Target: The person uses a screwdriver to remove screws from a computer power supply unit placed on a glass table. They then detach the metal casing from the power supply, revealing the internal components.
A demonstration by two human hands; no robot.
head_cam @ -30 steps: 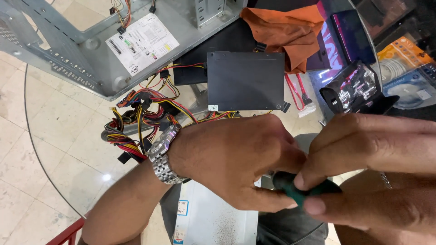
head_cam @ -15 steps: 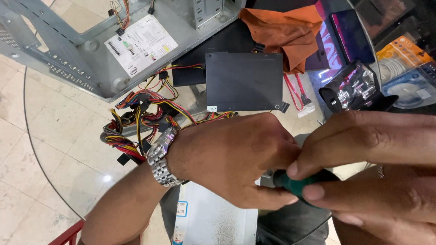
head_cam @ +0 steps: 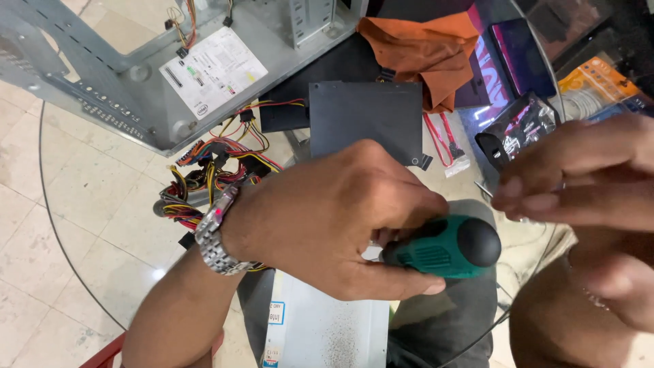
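My left hand (head_cam: 327,218), with a metal watch (head_cam: 214,232) on its wrist, grips a screwdriver with a green and black handle (head_cam: 446,247); its shaft is hidden under the hand. My right hand (head_cam: 579,180) is off the handle, up and to the right, with its fingertips pinched on a thin metal piece (head_cam: 482,188) that sticks out to the left. A pale metal box (head_cam: 320,334) lies just under the left hand.
An open grey computer case (head_cam: 136,75) lies at the top left on a round glass table (head_cam: 51,204). A bundle of coloured cables (head_cam: 204,180), a black panel (head_cam: 364,119), an orange cloth (head_cam: 429,48), a red cable (head_cam: 443,140) and packaged parts (head_cam: 524,123) surround the hands.
My right hand has let go of the screwdriver handle and moved up and to the right, baring the handle's black end. The left hand keeps its grip.
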